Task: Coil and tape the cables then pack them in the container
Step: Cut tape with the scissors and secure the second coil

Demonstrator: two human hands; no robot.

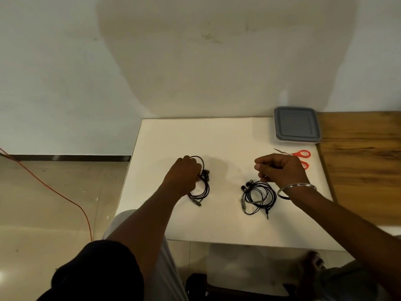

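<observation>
Near me, L hand [188, 170] gripped left coil [201, 187]; R hand [280, 170] pinched something small, cdn't tell what, over right coil [259, 197]. Both coiled; taping unclear, packing left. Box [296, 126] far right, lidded.

A pale, plain wall [65, 61] fills the upper half of the frame, with a large soft shadow [227, 61] across its middle and a few faint scuff marks near the top centre. Along its base at the left runs a dark skirting strip [71, 157], and below that a glossy beige tiled floor [43, 203] takes up the lower left, crossed by a thin orange cord [65, 196]. A white tabletop [173, 224] sits at centre, with a brown wood-grain surface [364, 170] adjoining it at the right edge.
</observation>
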